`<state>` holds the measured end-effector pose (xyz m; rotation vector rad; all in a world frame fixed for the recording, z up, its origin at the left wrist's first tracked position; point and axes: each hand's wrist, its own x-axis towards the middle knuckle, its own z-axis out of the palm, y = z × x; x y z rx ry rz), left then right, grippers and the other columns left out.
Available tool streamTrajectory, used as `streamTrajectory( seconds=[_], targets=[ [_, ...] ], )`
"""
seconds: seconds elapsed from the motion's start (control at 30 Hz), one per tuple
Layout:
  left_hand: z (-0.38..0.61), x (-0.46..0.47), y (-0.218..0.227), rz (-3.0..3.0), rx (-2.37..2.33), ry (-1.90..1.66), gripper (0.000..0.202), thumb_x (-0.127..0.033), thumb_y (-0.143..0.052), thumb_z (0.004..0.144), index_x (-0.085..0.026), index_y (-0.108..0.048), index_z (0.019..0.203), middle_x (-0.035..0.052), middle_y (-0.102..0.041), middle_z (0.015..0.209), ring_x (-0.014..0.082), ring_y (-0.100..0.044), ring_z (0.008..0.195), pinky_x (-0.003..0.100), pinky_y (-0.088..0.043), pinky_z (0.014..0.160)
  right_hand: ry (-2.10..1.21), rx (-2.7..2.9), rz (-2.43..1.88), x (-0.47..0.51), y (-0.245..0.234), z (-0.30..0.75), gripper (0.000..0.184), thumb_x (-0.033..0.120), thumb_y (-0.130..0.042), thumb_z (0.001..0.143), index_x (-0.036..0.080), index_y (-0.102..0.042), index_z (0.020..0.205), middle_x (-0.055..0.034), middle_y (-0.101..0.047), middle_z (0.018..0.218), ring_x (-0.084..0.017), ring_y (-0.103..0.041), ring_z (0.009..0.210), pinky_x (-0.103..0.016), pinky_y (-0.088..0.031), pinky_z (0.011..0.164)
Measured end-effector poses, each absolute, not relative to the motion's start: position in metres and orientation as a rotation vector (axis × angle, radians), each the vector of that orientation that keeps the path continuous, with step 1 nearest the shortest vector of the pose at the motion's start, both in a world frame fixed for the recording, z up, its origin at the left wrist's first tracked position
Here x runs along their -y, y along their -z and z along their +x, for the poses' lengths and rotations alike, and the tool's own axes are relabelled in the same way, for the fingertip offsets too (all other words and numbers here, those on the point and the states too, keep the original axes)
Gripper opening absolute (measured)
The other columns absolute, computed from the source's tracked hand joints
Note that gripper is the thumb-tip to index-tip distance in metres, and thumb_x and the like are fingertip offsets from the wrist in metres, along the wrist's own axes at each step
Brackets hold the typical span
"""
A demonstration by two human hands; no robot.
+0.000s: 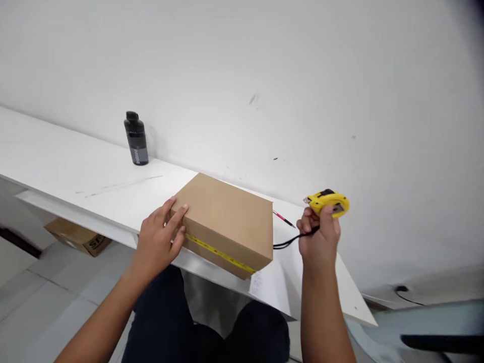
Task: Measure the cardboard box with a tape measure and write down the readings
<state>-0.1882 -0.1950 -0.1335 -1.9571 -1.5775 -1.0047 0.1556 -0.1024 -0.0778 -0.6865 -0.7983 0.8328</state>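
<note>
A brown cardboard box (227, 212) lies on the white table near its front edge, with a yellow strip with red marks (221, 256) along its front side. My left hand (161, 232) grips the box's left corner, fingers over the top edge and thumb against the front. Off the box's right end, my right hand (320, 234) is closed around a yellow tape measure (328, 201), raised above the table. Its metal hook shows at the case mouth. A black cord (285, 244) hangs from that hand toward the box.
Behind the box's right end lies a red and black pen (283, 219). A paper sheet (266, 285) with writing sits at the front edge. A dark bottle (136, 138) stands by the wall at the left. Another carton (77, 236) is on the floor under the table (94, 176).
</note>
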Motion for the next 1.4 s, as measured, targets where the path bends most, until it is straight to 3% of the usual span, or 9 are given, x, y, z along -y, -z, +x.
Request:
streamTrajectory(
  seconds=[0.17,0.23,0.37,0.47,0.63,0.77,0.93,1.13,1.4],
  targets=[
    [-0.154,0.21,0.128,-1.944,1.624,1.087,0.071,-0.043,-0.058,0.095,-0.025,-0.031,0.157,0.0214,-0.026,0.165,0.0468,-0.034,0.147,0.063,-0.04,0.108,-0.791,1.059,-0.904,0.192,0.099,0.154,0.045,0.051,-0.089,0.069,0.023,-0.067,0.097,-0.0007,-0.068,0.074,-0.007,-0.045,0.047,-0.02,-0.037,0.042],
    [-0.141,0.223,0.124,-1.965,1.534,1.202,0.074,-0.049,-0.059,0.094,-0.023,-0.029,0.157,0.0221,-0.037,0.16,0.0448,-0.034,0.148,0.063,-0.038,0.11,-0.896,1.135,-0.994,0.22,0.119,0.142,0.044,0.051,-0.087,0.071,0.026,-0.068,0.101,-0.0038,-0.071,0.082,-0.015,-0.06,0.06,-0.026,-0.05,0.052],
    [-0.114,0.25,0.122,-2.234,1.073,1.336,0.052,-0.048,-0.057,0.098,-0.023,-0.047,0.142,0.0106,-0.074,0.117,0.0231,-0.07,0.105,0.039,-0.05,0.091,-1.123,1.302,-0.954,0.252,0.137,0.11,0.044,0.058,-0.082,0.075,0.03,-0.068,0.105,-0.0036,-0.072,0.084,-0.022,-0.066,0.07,-0.031,-0.056,0.059],
    [-0.104,0.259,0.128,-2.214,0.898,1.415,0.026,-0.032,-0.054,0.102,-0.017,-0.058,0.123,0.0063,-0.079,0.092,0.0137,-0.07,0.075,0.033,-0.047,0.076,-1.175,1.369,-0.854,0.26,0.13,0.09,0.035,0.055,-0.08,0.078,0.031,-0.068,0.101,-0.0014,-0.07,0.082,-0.019,-0.063,0.067,-0.029,-0.057,0.059],
    [-0.125,0.256,0.12,-2.142,0.828,1.259,0.019,-0.013,-0.059,0.096,-0.019,-0.064,0.113,0.0004,-0.079,0.083,0.0112,-0.07,0.069,0.035,-0.046,0.08,-1.213,1.372,-0.831,0.257,0.12,0.079,0.031,0.045,-0.081,0.079,0.03,-0.068,0.104,-0.0007,-0.071,0.084,-0.018,-0.065,0.07,-0.028,-0.058,0.062],
    [-0.164,0.236,0.1,-1.933,1.007,1.203,0.03,-0.012,-0.068,0.088,-0.029,-0.064,0.112,-0.0023,-0.079,0.092,0.0145,-0.072,0.077,0.039,-0.049,0.092,-1.019,1.333,-0.887,0.243,0.115,0.092,0.031,0.044,-0.081,0.08,0.029,-0.069,0.104,-0.0019,-0.073,0.086,-0.02,-0.067,0.074,-0.03,-0.058,0.067],
    [-0.224,0.187,0.09,-1.629,1.25,1.2,0.02,-0.021,-0.067,0.09,-0.027,-0.067,0.108,0.0034,-0.076,0.108,0.0233,-0.073,0.095,0.038,-0.052,0.084,-0.775,1.197,-0.97,0.208,0.106,0.131,0.045,0.05,-0.074,0.085,0.028,-0.065,0.123,-0.0066,-0.072,0.098,-0.024,-0.067,0.08,-0.036,-0.059,0.069],
    [-0.273,0.15,0.101,-1.729,1.214,0.974,0.013,-0.029,-0.06,0.095,-0.031,-0.07,0.102,-0.0078,-0.078,0.097,0.018,-0.071,0.076,0.029,-0.046,0.062,-0.691,1.183,-1.044,0.183,0.109,0.176,0.066,0.051,-0.076,0.082,0.028,-0.056,0.141,-0.0045,-0.071,0.095,-0.022,-0.065,0.077,-0.03,-0.053,0.055],
    [-0.258,0.159,0.093,-1.905,1.11,0.842,0.03,-0.024,-0.052,0.093,-0.032,-0.064,0.119,-0.0021,-0.077,0.11,0.0224,-0.071,0.078,0.035,-0.052,0.065,-0.803,1.226,-1.04,0.168,0.114,0.178,0.057,0.049,-0.075,0.084,0.029,-0.06,0.135,-0.003,-0.069,0.092,-0.019,-0.06,0.073,-0.027,-0.048,0.052]
  ],
)
